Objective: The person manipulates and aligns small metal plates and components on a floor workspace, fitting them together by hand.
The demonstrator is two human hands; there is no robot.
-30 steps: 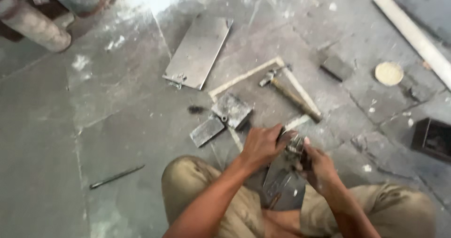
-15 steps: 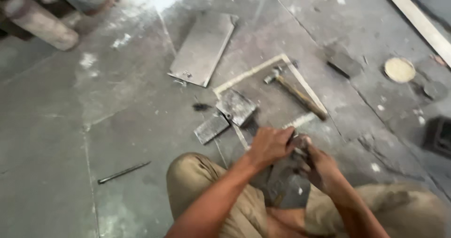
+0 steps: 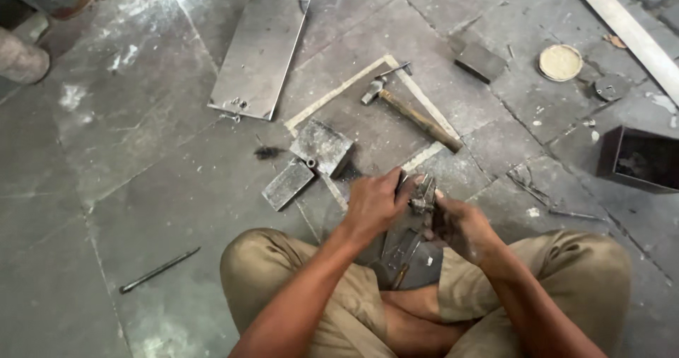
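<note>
1. Your left hand [image 3: 373, 204] and right hand [image 3: 463, 225] meet just above your lap as you squat on the floor. Both close on a small grey metal fitting [image 3: 423, 197] that stands at the top edge of a dark flat metal sheet [image 3: 410, 248] propped between your knees. The left grip wraps round it from the side; the right fingers curl against it from the other side. What lies under the fingers is hidden.
2. Judging from this hold, the sheet could slide off your knees if either hand loosens, and its thin edge sits close to your palms and legs, so a slip could cut.
3. Just beyond your hands lie two grey rectangular metal blocks [image 3: 322, 147], touching each other. A stray foot or dropped part could knock them.
4. Further out, a wooden-handled claw hammer [image 3: 414, 114] rests inside a pale right-angled metal frame [image 3: 339, 93] on the floor.
5. To the left lies a thin dark steel rod [image 3: 159, 270], well apart from you; it could roll underfoot.
6. Beyond, a long grey steel plate [image 3: 260, 54] lies flat, with a round tan lid [image 3: 560, 62] and an open dark metal box [image 3: 640, 159] to the right.
7. The grey stone-slab floor [image 3: 141, 181] is dusty, scuffed and seamed.
</note>
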